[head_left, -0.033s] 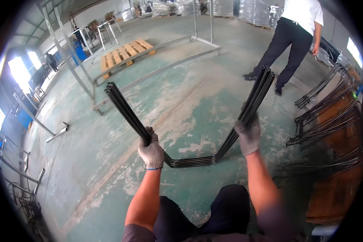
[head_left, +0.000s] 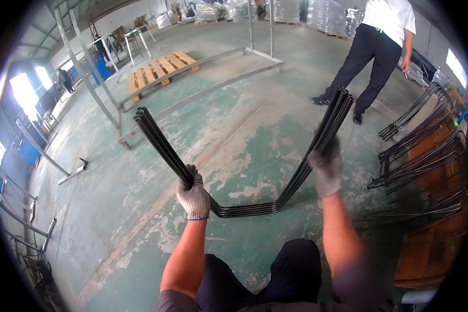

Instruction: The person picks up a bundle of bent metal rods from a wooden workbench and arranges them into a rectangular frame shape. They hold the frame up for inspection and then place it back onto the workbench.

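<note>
A bundle of black bent metal tubes (head_left: 247,209) stands in front of me, its flat middle low over the floor and its two long legs rising outward. Open round ends show at the top of each leg. My left hand (head_left: 193,196), in a pale knitted glove, is wrapped round the lower part of the left leg. Beside the right leg is my right hand (head_left: 327,171), in a greyish glove. Motion smears its fingers, and whether they touch the tubes cannot be made out.
Stacked bent black tubes (head_left: 416,156) lie along brown boards (head_left: 437,182) at the right. A person (head_left: 374,57) stands beyond the right leg. Ahead are a grey metal frame (head_left: 208,83) and a wooden pallet (head_left: 164,70). Wrapped stacks (head_left: 325,15) line the back.
My right hand has shifted slightly to the right, away from the right leg of the bundle. The left hand keeps its hold, and the tubes have hardly moved.
</note>
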Motion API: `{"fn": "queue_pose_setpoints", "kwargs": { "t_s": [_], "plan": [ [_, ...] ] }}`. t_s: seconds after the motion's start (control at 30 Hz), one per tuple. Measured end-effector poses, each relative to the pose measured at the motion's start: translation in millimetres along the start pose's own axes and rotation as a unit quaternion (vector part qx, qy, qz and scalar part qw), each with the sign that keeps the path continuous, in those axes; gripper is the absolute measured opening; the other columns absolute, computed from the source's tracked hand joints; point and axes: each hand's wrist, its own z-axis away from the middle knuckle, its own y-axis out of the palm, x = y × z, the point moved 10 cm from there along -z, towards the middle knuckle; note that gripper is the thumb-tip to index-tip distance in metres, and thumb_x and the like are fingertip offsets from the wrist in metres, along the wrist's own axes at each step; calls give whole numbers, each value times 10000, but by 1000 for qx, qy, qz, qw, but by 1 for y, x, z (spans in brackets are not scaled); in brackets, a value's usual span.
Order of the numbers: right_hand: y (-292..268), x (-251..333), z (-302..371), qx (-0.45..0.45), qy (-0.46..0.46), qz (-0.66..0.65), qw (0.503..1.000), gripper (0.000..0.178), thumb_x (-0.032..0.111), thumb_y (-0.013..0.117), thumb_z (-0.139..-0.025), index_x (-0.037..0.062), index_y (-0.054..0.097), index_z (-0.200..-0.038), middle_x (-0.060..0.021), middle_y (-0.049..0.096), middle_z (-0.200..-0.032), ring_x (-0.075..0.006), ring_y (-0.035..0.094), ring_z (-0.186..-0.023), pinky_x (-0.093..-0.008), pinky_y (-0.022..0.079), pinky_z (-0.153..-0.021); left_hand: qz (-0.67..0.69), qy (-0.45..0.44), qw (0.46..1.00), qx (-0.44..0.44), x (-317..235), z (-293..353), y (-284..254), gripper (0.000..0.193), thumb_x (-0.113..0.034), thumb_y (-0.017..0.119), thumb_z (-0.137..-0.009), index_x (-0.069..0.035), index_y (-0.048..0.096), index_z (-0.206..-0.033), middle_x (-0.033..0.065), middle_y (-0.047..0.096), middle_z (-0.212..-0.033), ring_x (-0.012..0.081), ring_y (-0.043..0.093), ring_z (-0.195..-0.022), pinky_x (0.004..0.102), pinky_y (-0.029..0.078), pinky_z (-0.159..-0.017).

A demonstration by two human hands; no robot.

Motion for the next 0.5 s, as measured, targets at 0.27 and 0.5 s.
{"fn": "queue_pose_setpoints", "kwargs": {
  "t_s": [0.27, 0.5],
  "plan": [
    [-17, 122, -105, 172, -126, -78, 974, 1167, 799, 746, -827, -32, 436, -1586, -206, 465, -1630, -336, 500, -1484, -470, 346, -1264, -30, 6, 999, 14, -11, 3, 15, 323, -18, 682, -1040, 63, 661, -1352, 157, 750, -1279, 212, 708, -1197, 333, 548, -1046],
    [-12, 113, -107, 183, -101, -19, 978, 1081, 796, 793, -773, 22, 553, -1489, -172, 513, -1591, -274, 445, -1518, -408, 315, -1254, 9, 5, 1000, 10, -4, 0, 10, 316, -28, 696, -1034, 54, 673, -1338, 141, 761, -1250, 206, 711, -1193, 330, 549, -1038]
  ]
}}
